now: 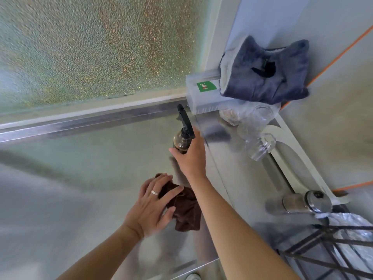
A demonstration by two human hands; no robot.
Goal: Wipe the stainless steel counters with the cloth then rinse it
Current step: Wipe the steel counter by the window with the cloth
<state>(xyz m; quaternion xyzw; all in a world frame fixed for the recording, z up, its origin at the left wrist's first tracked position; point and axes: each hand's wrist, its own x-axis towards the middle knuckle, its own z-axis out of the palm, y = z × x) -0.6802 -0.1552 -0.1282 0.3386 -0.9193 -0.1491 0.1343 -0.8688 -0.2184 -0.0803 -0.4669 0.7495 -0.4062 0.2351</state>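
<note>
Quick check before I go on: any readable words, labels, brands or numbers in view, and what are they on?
No text can be read.
Green sticker on the clear plastic container: a small white and red picture, any wording too small to read.
Clear plastic container, lower edge: faint marks, too blurred to read.
Spray bottle held by the right hand: no label visible.
Brown cloth under the left hand: no print.

Brushed steel counter (80, 168); plush brown cloth (186, 211); pebbled glass pane (90, 47); glossy bottle (180, 141).
</note>
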